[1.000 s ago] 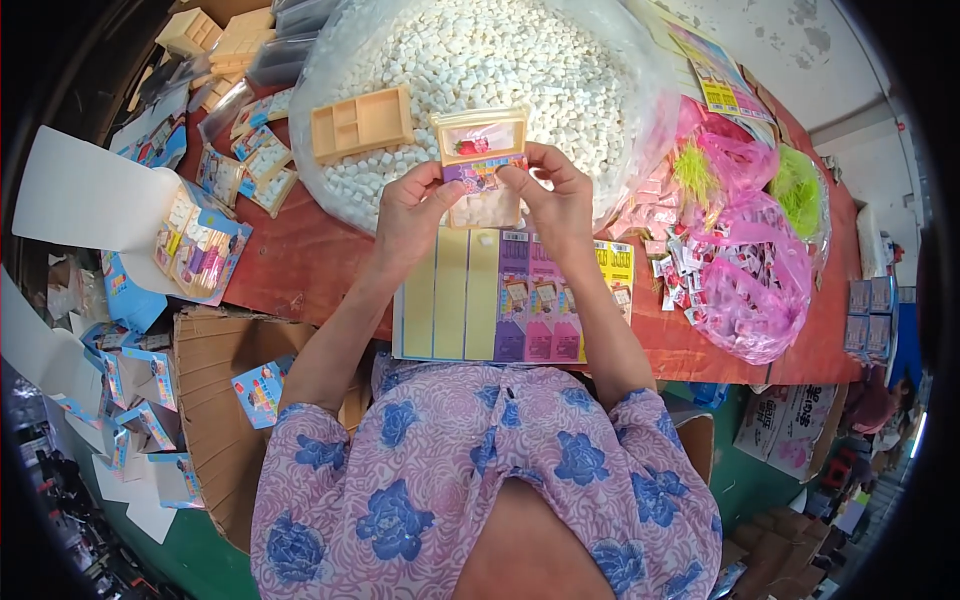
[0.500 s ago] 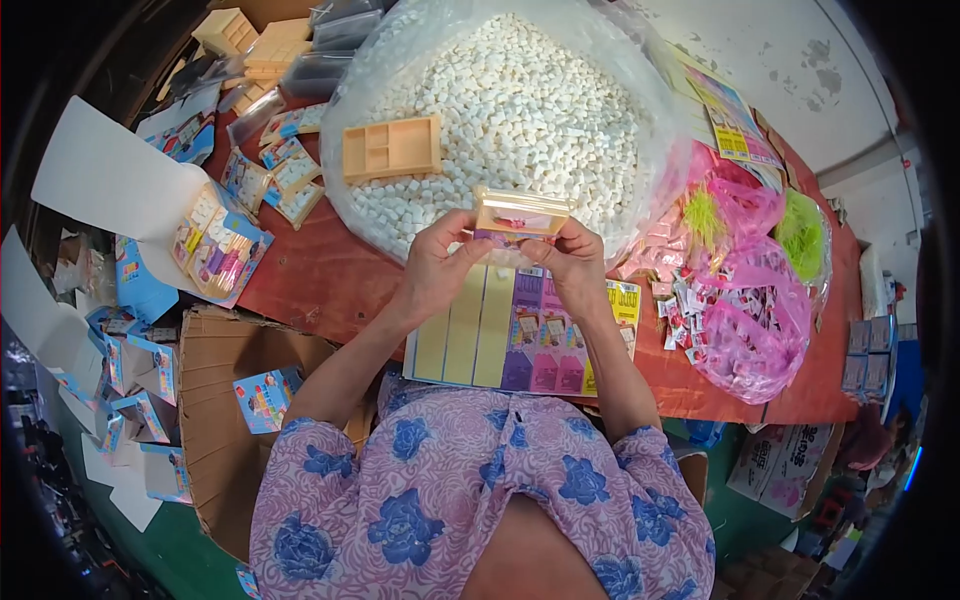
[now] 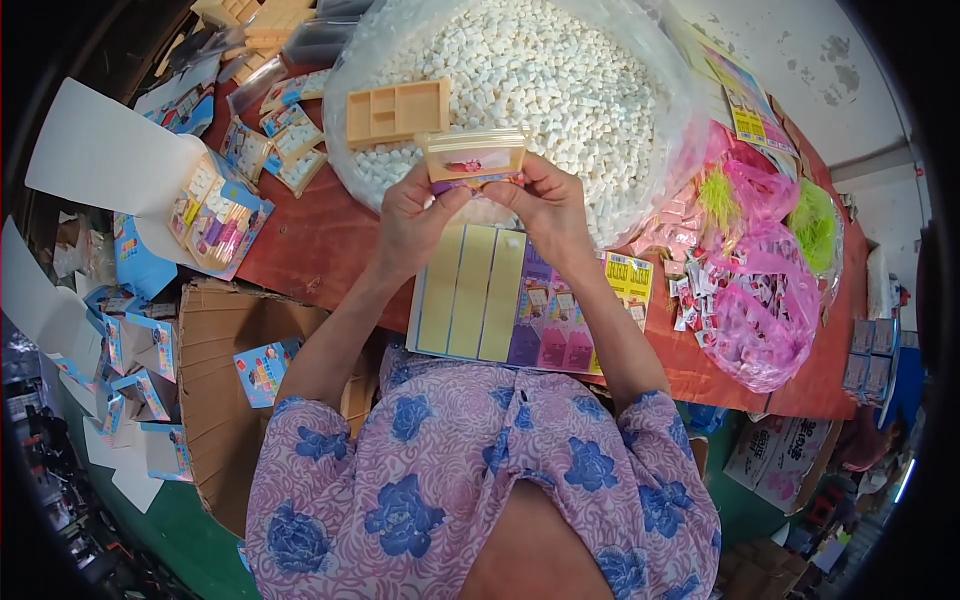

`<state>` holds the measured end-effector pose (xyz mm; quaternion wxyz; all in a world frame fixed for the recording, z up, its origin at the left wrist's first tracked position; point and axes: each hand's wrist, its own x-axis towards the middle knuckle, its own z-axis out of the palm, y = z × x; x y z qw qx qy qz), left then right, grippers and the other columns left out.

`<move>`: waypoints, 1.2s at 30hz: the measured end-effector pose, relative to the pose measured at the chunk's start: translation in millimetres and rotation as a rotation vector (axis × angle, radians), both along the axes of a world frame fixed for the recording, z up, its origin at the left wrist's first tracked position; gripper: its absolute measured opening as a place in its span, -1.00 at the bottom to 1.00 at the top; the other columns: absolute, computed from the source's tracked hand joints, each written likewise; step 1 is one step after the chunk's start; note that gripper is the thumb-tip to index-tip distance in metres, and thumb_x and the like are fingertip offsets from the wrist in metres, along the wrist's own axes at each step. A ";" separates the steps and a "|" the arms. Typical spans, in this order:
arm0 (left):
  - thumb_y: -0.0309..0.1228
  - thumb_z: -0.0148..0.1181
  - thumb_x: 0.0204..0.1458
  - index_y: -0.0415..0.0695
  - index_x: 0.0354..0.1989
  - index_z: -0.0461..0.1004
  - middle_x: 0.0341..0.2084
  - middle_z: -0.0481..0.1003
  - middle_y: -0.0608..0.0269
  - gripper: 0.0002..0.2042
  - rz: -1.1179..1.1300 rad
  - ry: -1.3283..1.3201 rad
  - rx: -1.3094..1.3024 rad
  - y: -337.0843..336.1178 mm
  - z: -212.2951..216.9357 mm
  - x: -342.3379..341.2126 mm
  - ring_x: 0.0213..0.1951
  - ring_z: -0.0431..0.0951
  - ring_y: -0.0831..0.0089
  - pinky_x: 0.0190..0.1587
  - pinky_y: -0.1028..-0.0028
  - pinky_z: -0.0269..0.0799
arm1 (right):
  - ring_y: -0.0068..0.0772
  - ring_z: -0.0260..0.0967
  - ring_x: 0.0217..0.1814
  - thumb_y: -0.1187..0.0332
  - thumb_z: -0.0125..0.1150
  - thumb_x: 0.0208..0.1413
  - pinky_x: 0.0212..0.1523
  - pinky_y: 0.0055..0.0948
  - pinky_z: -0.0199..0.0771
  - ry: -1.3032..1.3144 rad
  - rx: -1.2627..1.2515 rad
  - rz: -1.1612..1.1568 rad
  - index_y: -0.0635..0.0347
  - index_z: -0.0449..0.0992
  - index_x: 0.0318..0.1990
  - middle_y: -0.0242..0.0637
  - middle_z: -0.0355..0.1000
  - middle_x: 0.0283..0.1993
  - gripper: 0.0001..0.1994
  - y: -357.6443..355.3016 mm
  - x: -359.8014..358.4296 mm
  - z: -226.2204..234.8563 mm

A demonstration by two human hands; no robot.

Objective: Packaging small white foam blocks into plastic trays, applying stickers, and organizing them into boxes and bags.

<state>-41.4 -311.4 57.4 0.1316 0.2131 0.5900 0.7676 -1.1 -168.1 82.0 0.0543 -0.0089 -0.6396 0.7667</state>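
Observation:
Between my two hands, above the near edge of the white pieces, is a small cream plastic box (image 3: 475, 146) with a clear front and something pink inside. A purple printed strip shows along its lower edge. My left hand (image 3: 410, 215) grips its left end, and my right hand (image 3: 552, 212) pinches its right end, thumbs toward the middle. Just beyond, a cream divided tray (image 3: 412, 110) lies on the heap of white pieces (image 3: 560, 90) in a large clear bag. Below my hands lie printed card sheets (image 3: 472, 300) with pale yellow, purple and pink strips.
At right are a pink plastic bag (image 3: 765, 335) with small packets, green strands (image 3: 812, 228) and pink pieces (image 3: 668, 228). Filled packs (image 3: 290, 140) and an open blue box (image 3: 222, 220) stand at left. A cardboard carton (image 3: 225, 400) sits below the red table's (image 3: 290, 265) edge.
Both hands have carried the box away from me and slightly left, nearer the divided tray. The box remains held at both ends.

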 end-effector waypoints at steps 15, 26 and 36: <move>-0.55 0.01 -0.09 -0.32 -0.30 0.32 -0.42 0.42 0.23 -0.84 0.693 -0.052 0.146 -113.7 40.4 -101.3 -0.43 0.40 0.61 -0.34 0.63 0.32 | -0.09 0.29 -0.41 0.42 0.04 -0.17 -0.45 -0.25 0.28 0.048 1.301 0.048 0.26 0.34 -0.41 -0.12 0.28 -0.46 -0.86 19.9 37.5 -85.3; -0.55 0.07 -0.22 -0.34 -0.21 0.24 -0.43 0.39 0.14 -0.67 1.096 0.117 -0.265 -156.8 40.3 -157.1 -0.41 0.39 0.48 -0.38 0.57 0.32 | -0.18 0.36 -0.50 0.50 -0.01 -0.10 -0.49 -0.38 0.32 0.068 1.053 -0.159 0.29 0.37 -0.30 -0.05 0.37 -0.50 -0.84 51.5 1.8 -55.8; -0.59 0.05 -0.24 -0.32 -0.31 0.32 -0.46 0.42 0.12 -0.76 0.936 -0.005 -0.268 -169.3 16.7 -207.5 -0.49 0.45 0.45 -0.49 0.50 0.38 | -0.12 0.34 -0.36 0.60 -0.05 -0.19 -0.36 -0.34 0.33 0.351 1.463 -0.509 0.27 0.40 -0.32 -0.08 0.36 -0.29 -0.79 61.6 -36.0 -35.7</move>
